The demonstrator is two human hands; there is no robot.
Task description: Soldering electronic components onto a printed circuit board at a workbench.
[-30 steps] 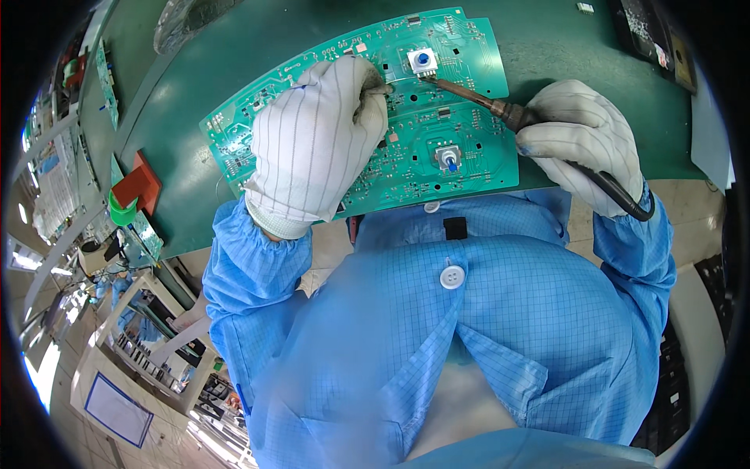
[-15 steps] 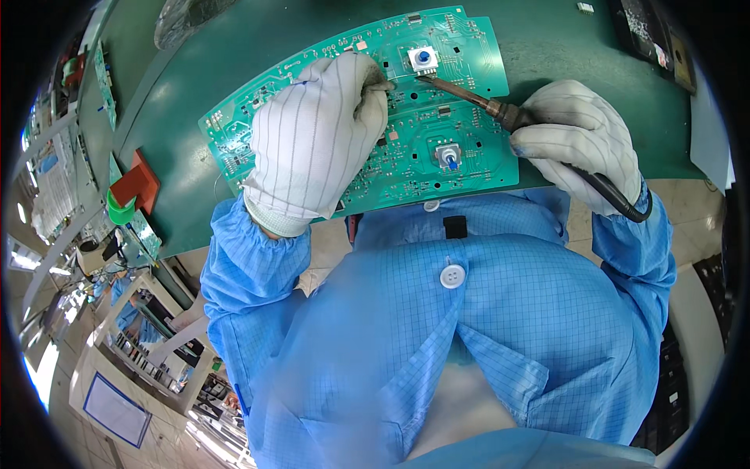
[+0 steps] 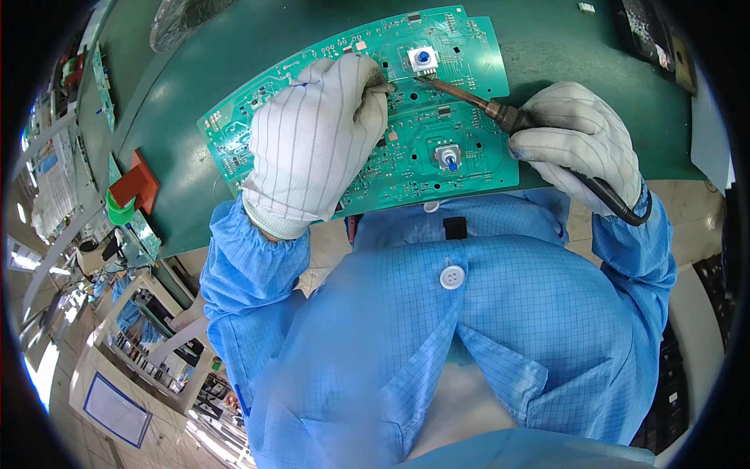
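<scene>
A green circuit board (image 3: 480, 78) lies on the bench below both hands, with a second, similar green board (image 3: 488, 156) along its near side. Each carries a white square rotary part with a blue centre: the upper one (image 3: 423, 59) and the lower one (image 3: 448, 158). My right hand (image 3: 582, 141), gloved in striped white, grips a soldering iron (image 3: 512, 119). Its tip meets the near edge of the upper rotary part, by the pins. My left hand (image 3: 316, 141), gloved too, rests over the boards' left half, fingers pinched close to the tip; what they pinch is too small to make out.
A green mat (image 3: 187, 117) covers the bench. To the left stand a red-brown block (image 3: 139, 184) and a green ring (image 3: 121, 209). A clear plastic bag (image 3: 176, 23) lies at the far left, a small white connector (image 3: 586, 8) and a dark tray (image 3: 648, 35) at the far right.
Almost nothing differs. The iron's tip stays at the upper rotary part's edge; my right hand and the iron's cable have shifted very slightly.
</scene>
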